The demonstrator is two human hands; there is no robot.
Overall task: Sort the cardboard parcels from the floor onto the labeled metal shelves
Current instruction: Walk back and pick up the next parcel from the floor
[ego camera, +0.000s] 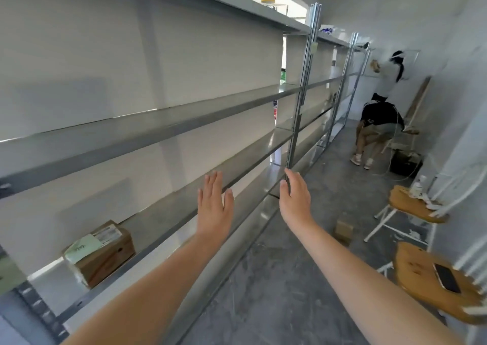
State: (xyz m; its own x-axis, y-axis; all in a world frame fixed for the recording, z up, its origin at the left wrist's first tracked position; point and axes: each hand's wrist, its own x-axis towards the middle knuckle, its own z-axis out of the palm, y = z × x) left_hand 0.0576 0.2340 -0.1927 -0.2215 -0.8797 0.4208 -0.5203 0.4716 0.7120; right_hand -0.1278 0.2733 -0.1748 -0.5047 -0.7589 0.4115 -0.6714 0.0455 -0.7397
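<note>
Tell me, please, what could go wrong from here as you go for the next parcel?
Both the left hand and right hand are empty, and the small parcel lies on the floor beside a white-legged stool, so bending for it risks a bump. People working further down the narrow aisle could be walked into.

Shelves (168, 123) glossy grey metal; parcel (105, 252) matt brown cardboard w/ paper labels

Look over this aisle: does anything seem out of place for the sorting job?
One small cardboard parcel sits alone on the floor mid-aisle, unshelved. Another parcel already rests on a low shelf. Both hands, left hand and right hand, are open and empty.
</note>
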